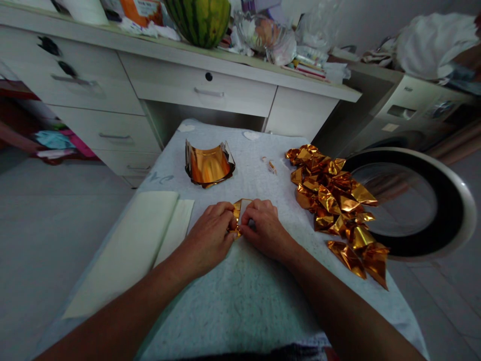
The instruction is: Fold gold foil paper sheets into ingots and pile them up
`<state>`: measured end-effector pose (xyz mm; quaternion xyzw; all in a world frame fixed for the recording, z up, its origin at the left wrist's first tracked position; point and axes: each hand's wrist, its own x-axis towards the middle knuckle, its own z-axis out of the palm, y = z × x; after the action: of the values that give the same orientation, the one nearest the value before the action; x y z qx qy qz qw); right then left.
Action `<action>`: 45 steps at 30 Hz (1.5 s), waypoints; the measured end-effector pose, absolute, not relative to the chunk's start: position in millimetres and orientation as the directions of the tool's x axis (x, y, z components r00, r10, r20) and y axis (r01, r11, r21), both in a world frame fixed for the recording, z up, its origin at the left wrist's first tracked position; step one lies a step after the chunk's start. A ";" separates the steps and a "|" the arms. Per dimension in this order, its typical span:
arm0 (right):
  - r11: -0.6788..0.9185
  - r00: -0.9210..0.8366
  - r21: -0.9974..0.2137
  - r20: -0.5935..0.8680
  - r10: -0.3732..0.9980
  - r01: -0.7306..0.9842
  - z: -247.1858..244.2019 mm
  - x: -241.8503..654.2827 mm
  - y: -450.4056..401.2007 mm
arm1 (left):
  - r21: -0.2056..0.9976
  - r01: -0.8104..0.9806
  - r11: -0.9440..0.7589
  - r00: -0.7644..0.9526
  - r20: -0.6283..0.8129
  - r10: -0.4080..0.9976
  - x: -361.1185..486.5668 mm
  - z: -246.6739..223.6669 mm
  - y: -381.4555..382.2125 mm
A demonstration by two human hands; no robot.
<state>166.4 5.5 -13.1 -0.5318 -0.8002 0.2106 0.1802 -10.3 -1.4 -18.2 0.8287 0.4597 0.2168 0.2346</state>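
Both hands meet at the middle of the cloth-covered table (244,296), over a small sheet of gold foil paper (237,208). My left hand (212,230) is closed on the foil's left side. My right hand (265,225) pinches its right edge, where a pale underside shows. Fingers cover much of the sheet. Beyond the hands stands a curved stack of gold foil sheets (209,165). To the right lies a heap of folded gold foil pieces (330,195). Cream paper sheets (131,245) lie flat to the left of my left forearm.
A white desk with drawers (203,93) stands behind the table, with a watermelon (201,20) and clutter on top. At the right, the open round door (406,200) of a washing machine (406,110) reaches close to the foil heap. Small scraps (271,166) lie near the table's far side.
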 end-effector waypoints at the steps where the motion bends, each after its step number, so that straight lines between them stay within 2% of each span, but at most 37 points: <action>1: 0.342 -0.368 -0.529 0.059 0.928 0.777 -12.5 166.3 5.4 | 0.589 0.659 -0.468 0.482 0.147 0.864 -10.2 -17.9 -1.4; 22: 0.353 -0.377 -0.531 0.067 0.924 0.771 -12.9 167.7 5.7 | 0.561 0.674 -0.481 0.494 0.142 0.858 -10.2 -19.7 -0.7; 45: 0.382 -0.385 -0.385 0.075 0.920 0.840 -12.6 166.7 2.2 | 0.554 0.694 -0.461 0.469 0.138 0.872 -9.7 -21.4 -1.0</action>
<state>166.7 2.2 -12.6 -0.5369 -0.8196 0.1432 0.1396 -9.7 -1.0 -21.4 0.8294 0.4720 0.2063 0.2164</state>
